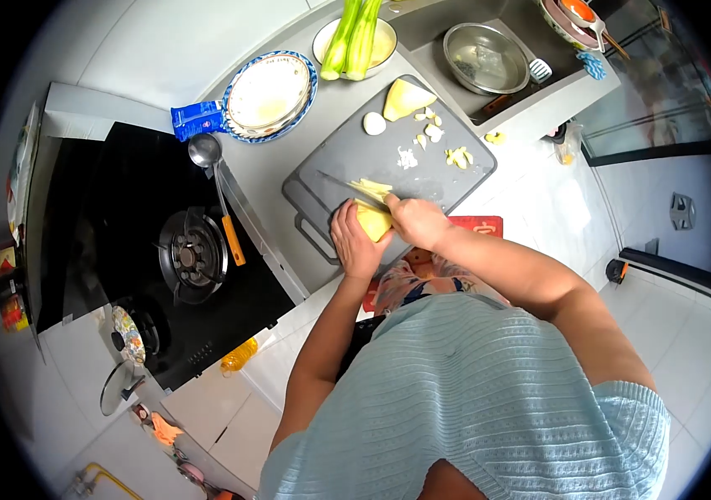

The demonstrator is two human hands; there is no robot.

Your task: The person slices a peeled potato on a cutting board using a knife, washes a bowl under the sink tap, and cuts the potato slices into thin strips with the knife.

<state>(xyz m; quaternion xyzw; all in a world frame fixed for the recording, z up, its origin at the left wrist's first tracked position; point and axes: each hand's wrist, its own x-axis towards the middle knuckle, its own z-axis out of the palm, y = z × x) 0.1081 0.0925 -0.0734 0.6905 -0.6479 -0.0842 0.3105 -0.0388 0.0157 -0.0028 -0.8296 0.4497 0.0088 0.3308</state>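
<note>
On the grey cutting board (335, 154), my left hand (357, 240) presses on a yellow vegetable piece (374, 222), its fingers curled over the side. My right hand (416, 222) is closed around the handle of a knife (340, 182), whose thin blade points to the upper left beside the piece. Cut yellow sticks (370, 188) lie along the blade. Toward the far end of the board are a larger yellow chunk (405, 98), a round white piece (374, 123), chopped white bits (406, 158) and small pale slices (459, 157).
Beyond the board stand a bowl (382, 42) with peeled green stalks (347, 42) across it and a blue-rimmed plate (312, 92). A sink at upper right holds a metal basin (485, 58). Left is a black gas stove (135, 217) with a ladle (226, 217) on it.
</note>
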